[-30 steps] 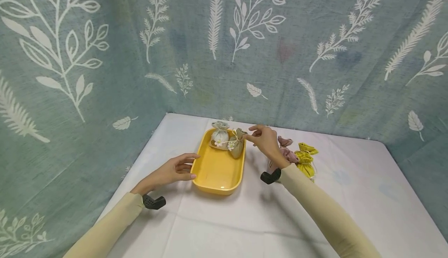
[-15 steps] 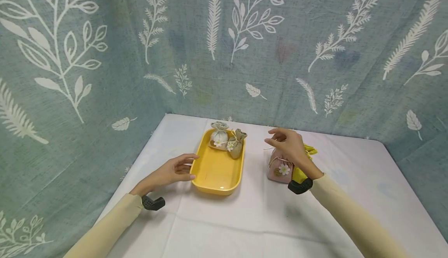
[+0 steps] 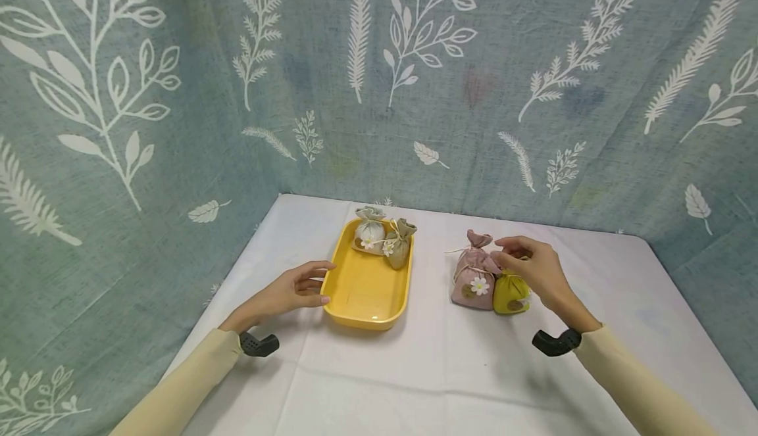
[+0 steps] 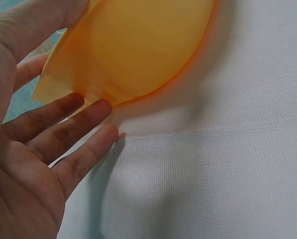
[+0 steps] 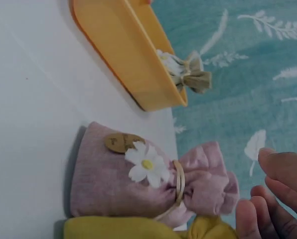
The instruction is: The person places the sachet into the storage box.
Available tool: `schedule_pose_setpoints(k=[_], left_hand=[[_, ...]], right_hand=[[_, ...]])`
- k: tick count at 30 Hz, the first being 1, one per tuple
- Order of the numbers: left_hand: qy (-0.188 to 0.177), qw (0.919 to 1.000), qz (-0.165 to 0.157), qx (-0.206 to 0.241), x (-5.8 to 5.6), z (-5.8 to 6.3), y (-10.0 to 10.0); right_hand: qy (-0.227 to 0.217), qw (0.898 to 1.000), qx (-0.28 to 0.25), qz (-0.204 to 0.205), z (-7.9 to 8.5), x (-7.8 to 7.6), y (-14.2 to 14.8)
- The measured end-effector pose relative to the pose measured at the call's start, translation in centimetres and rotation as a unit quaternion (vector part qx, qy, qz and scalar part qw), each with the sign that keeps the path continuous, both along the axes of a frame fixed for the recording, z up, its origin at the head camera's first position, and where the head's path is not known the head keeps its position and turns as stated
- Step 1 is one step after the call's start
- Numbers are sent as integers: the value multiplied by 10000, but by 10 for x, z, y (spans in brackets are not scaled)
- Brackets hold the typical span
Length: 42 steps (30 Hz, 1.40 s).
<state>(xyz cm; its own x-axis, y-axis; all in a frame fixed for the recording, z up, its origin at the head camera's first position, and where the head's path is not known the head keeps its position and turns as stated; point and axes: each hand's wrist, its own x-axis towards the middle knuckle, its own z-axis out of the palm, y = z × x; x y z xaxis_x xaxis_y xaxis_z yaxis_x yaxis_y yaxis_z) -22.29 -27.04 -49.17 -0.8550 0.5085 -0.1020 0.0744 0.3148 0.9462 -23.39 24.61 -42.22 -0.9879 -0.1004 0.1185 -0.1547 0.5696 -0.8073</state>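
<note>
My left hand (image 3: 296, 288) rests at the left side of a yellow tray (image 3: 367, 323), its fingertips touching the rim and outer wall, as the left wrist view shows. In the tray's far end are a pale drawstring pouch (image 3: 370, 229) and an olive-beige one (image 3: 401, 252), both with small white flowers. My right hand (image 3: 535, 268) is over a mustard-yellow pouch (image 3: 510, 296), fingers loosely bent, thumb and fingers apart in the right wrist view. Beside that pouch stands a pink pouch (image 5: 118, 184) with a white flower and a brown tag; another pink top shows behind it.
A white cloth (image 3: 379, 383) covers the table. Blue-green curtains (image 3: 444, 94) with white leaf prints close off the back and left. Between the tray and the pink pouch lies a strip of white cloth.
My right hand has left the olive-beige pouch in the tray and moved right, past the pink pouches, to the mustard-yellow one. The left hand stays at the tray.
</note>
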Motion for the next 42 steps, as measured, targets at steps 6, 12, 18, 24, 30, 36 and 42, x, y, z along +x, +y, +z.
schedule_pose_setpoints(k=[6, 12, 18, 24, 30, 36, 42], left_hand=[[-35, 10000, -18, -26, -1, 0, 1], [31, 10000, -41, -38, -1, 0, 1], [5, 10000, -78, 0, -2, 0, 2], [-25, 10000, -83, 28, -3, -1, 2], [-40, 10000, -78, -6, -3, 0, 2], [-38, 9999, -102, 24, -3, 0, 2], [-21, 10000, -54, 22, -1, 1, 0]], right_hand=[[-31, 9999, 0, -122, 0, 14, 15], [-311, 9991, -86, -285, -2, 23, 32], [-552, 9972, -180, -463, -12, 27, 47], [-755, 9953, -178, -582, -24, 25, 53], [-959, 9940, -56, -514, -35, 24, 53], [-1119, 9931, 3, -337, -42, 22, 51], [-1119, 9935, 14, -215, -49, 19, 50]])
